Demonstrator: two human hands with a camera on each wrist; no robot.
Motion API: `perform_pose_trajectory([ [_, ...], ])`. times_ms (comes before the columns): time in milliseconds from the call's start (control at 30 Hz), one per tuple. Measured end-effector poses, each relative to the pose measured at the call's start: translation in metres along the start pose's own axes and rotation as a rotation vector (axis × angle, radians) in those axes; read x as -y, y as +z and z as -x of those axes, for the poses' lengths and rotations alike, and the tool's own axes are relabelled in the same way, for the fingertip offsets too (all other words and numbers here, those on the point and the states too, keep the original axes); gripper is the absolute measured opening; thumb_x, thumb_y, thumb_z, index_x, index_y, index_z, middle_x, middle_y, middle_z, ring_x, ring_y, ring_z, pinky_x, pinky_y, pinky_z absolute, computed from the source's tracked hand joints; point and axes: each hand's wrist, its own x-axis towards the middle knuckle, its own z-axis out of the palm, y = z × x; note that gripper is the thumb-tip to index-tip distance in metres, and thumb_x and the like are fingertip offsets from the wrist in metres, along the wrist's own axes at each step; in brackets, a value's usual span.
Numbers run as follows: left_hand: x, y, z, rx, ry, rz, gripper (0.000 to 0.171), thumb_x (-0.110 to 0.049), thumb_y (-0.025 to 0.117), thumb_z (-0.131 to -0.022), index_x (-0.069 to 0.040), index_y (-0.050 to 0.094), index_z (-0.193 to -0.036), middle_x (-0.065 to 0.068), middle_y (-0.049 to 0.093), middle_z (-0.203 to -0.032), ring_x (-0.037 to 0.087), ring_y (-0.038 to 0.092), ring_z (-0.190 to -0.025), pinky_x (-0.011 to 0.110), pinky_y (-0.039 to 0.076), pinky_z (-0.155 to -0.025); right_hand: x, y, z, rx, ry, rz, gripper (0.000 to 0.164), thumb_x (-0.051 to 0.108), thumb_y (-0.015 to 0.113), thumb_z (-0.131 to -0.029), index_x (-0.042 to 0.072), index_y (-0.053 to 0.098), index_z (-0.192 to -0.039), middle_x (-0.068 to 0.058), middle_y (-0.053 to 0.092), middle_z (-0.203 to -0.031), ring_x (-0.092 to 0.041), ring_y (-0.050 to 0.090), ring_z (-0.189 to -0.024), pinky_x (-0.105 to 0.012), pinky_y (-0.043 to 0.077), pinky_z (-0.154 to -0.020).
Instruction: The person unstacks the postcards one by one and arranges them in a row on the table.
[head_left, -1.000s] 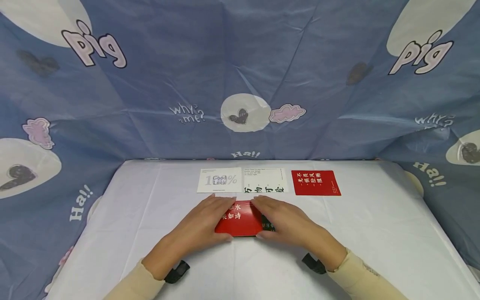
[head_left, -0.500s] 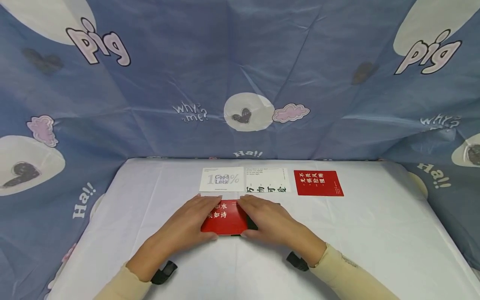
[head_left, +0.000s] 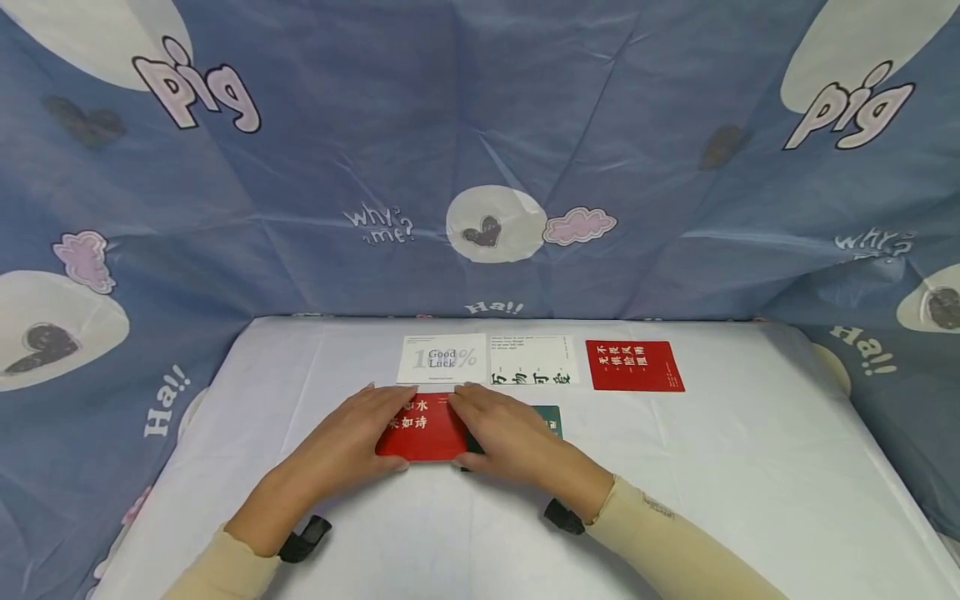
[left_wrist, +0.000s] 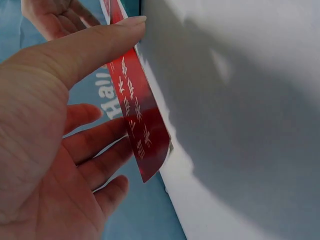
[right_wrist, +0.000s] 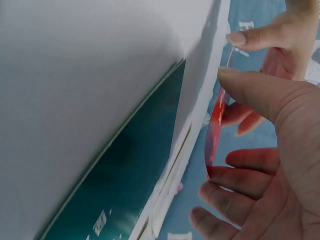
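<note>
A red card [head_left: 431,429] with white characters is held between my two hands above the white table [head_left: 712,475]. My left hand [head_left: 333,442] grips its left end, thumb at the near edge and fingers at the far edge. At its right end my right hand [head_left: 504,433] holds it the same way. The right wrist view shows the red card [right_wrist: 216,125] raised and seen nearly edge-on. A dark green card [head_left: 551,417] lies on the table, partly hidden under my right hand.
Along the back lie a white "Good Luck" card [head_left: 442,372], a white card with green characters [head_left: 531,354] and another red card [head_left: 636,367]. Behind the table hangs a blue printed cloth [head_left: 375,275].
Both hands have moved left with the red card and it has risen a little. More of the green card now shows on the right, left behind on the table.
</note>
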Motion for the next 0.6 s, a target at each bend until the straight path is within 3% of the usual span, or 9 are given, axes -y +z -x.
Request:
perform_pose_trajectory([
  [367,0.016,0.000,0.006,0.000,-0.041,0.019,0.096,-0.021,0.098,-0.071,-0.002,0.051,-0.153,0.014,0.058,-0.148,0.035,0.052,-0.138,0.056,0.032,-0.122,0.009,0.012,-0.017,0.035,-0.003,0.009,0.076,0.042,0.078,-0.093,0.003,0.051,-0.152,-0.012,0.054,-0.153,-0.027,0.055,-0.138,-0.039,0.047,-0.113],
  [600,0.021,0.002,0.004,0.026,-0.055,0.043,0.098,-0.018,0.098,-0.071,-0.002,0.049,-0.154,0.015,0.057,-0.149,0.038,0.052,-0.138,0.057,0.036,-0.119,0.009,0.018,-0.022,0.034,-0.007,0.036,0.076,0.043,0.078,-0.092,0.003,0.052,-0.151,-0.012,0.057,-0.151,-0.027,0.054,-0.139,-0.039,0.043,-0.116],
])
